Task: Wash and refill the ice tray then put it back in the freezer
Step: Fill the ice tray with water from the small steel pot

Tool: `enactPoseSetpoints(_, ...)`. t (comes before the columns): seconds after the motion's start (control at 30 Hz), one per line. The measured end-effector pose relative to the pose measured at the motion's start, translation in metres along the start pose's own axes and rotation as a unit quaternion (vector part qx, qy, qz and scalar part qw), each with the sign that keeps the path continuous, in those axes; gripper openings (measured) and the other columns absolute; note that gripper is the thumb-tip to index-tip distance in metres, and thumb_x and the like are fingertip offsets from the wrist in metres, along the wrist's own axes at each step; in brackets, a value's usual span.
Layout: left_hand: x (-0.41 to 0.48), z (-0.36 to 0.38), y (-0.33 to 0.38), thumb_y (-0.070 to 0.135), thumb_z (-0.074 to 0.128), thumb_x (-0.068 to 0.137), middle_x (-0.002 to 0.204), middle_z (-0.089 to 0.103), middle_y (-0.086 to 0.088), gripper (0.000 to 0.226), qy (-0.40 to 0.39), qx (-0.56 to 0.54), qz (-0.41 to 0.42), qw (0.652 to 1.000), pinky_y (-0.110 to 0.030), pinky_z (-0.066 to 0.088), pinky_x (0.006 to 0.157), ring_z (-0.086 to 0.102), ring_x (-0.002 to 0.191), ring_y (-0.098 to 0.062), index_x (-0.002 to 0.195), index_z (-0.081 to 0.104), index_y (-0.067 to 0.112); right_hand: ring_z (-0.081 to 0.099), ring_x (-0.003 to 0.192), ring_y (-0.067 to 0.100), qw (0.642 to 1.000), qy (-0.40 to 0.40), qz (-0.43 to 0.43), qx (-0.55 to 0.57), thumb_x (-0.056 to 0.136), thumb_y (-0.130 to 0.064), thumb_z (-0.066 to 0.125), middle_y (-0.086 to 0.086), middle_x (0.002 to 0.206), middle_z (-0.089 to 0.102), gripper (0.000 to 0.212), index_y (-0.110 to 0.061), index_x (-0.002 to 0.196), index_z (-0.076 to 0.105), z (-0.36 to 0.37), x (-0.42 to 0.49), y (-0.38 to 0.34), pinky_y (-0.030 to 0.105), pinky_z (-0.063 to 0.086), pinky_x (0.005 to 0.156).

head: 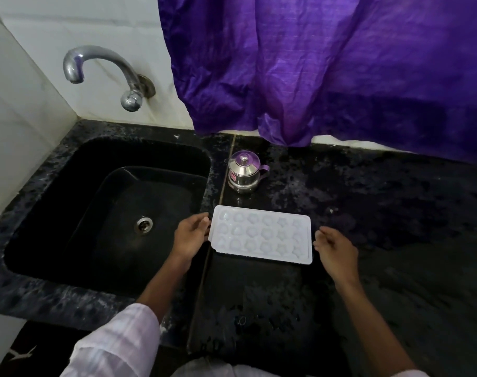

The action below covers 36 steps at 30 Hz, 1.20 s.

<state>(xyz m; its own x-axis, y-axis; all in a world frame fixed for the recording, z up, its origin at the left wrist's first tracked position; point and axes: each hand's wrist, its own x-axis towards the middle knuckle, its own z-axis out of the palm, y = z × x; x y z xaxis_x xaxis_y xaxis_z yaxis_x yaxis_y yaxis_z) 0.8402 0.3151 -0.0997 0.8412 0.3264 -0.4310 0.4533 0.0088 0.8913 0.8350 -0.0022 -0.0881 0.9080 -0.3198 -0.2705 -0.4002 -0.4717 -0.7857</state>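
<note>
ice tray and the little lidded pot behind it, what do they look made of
The ice tray looks like thin white plastic, matte and faintly translucent, with moulded shaped cavities. The lidded pot looks like polished metal, probably stainless steel, judging by its mirror-like reflections; its purple handle may be plastic.

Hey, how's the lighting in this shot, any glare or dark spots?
Head view: dim overall; the black sink and counter lose detail; the white ice tray looks slightly washed out; highlights glint on the tap and steel pot; wide-angle lens bends the edges.
</note>
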Motion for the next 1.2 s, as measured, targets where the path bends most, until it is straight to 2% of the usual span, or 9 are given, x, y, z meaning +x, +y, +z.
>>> enactPoseSetpoints(0.1,0.003,0.001,0.001,0.014,0.056,0.099,0.107,0.073,-0.011,0.025,0.008,0.026,0.001,1.000,-0.042,0.058,0.088,0.072,0.097,-0.023,0.121,0.065,0.007,0.065,0.107,0.022,0.999,-0.004,-0.013,-0.032,0.097,-0.027,0.055,0.003,0.112,0.072,0.030,-0.013,0.121,0.067,0.006,-0.005,-0.006,0.026,0.043,0.095)
enactPoseSetpoints(0.2,0.005,0.001,-0.002,0.015,0.061,0.095,0.100,0.077,-0.005,0.018,0.006,0.061,0.015,0.998,-0.047,0.058,0.090,0.073,0.094,-0.022,0.105,0.075,0.015,0.065,0.105,0.020,0.999,0.007,-0.022,-0.031,0.098,-0.025,0.054,0.003,0.110,0.073,0.029,-0.011,0.117,0.070,0.013,-0.011,-0.008,0.021,0.038,0.085)
enactPoseSetpoints(0.3,-0.001,0.005,0.004,0.009,0.064,0.091,0.095,0.077,-0.001,0.018,0.021,0.085,0.036,0.995,-0.037,0.059,0.086,0.074,0.091,-0.017,0.102,0.077,0.015,0.065,0.102,0.014,0.999,0.030,-0.022,-0.004,0.097,-0.021,0.058,0.005,0.113,0.073,0.028,-0.009,0.119,0.069,0.017,-0.014,-0.008,0.016,0.038,0.086)
enactPoseSetpoints(0.37,-0.006,0.007,0.009,0.005,0.066,0.089,0.093,0.077,-0.001,0.019,0.039,0.092,0.046,0.994,-0.027,0.058,0.080,0.073,0.087,-0.013,0.103,0.076,0.012,0.064,0.101,0.012,0.999,0.038,-0.015,0.020,0.095,-0.018,0.061,0.005,0.113,0.072,0.027,-0.008,0.119,0.069,0.018,-0.014,-0.007,0.019,0.042,0.091)
enactPoseSetpoints(0.53,-0.009,0.008,0.009,0.002,0.069,0.087,0.090,0.075,0.001,0.019,0.062,0.091,0.052,0.993,-0.016,0.056,0.075,0.071,0.082,-0.007,0.103,0.075,0.009,0.065,0.094,0.009,0.997,0.051,0.002,0.065,0.093,-0.014,0.064,0.003,0.109,0.073,0.025,-0.009,0.116,0.071,0.021,-0.017,-0.006,0.029,0.050,0.097)
enactPoseSetpoints(0.7,-0.011,0.008,0.007,0.003,0.071,0.087,0.096,0.076,-0.001,0.020,0.053,0.080,0.032,0.995,-0.030,0.059,0.086,0.072,0.089,-0.010,0.106,0.075,0.008,0.065,0.088,0.004,0.993,0.061,0.019,0.098,0.093,-0.014,0.064,0.001,0.108,0.074,0.024,-0.011,0.115,0.071,0.020,-0.023,-0.001,0.029,0.052,0.095)
enactPoseSetpoints(0.9,-0.022,0.004,0.004,0.008,0.073,0.087,0.098,0.077,-0.002,0.020,0.020,0.050,0.027,0.998,-0.040,0.059,0.088,0.074,0.092,-0.014,0.106,0.074,0.011,0.068,0.092,0.006,0.987,0.082,0.044,0.130,0.092,-0.017,0.065,-0.012,0.096,0.072,0.021,-0.018,0.111,0.074,0.014,-0.040,0.010,0.036,0.056,0.092)
enactPoseSetpoints(1.2,-0.043,-0.004,0.014,0.006,0.071,0.088,0.099,0.077,-0.003,0.021,-0.076,0.051,0.038,0.995,-0.038,0.059,0.088,0.074,0.091,-0.014,0.108,0.073,0.010,0.070,0.093,0.008,0.970,0.166,0.078,0.162,0.092,-0.018,0.064,-0.009,0.098,0.074,0.019,-0.019,0.109,0.074,0.011,-0.107,0.029,0.040,0.056,0.091)
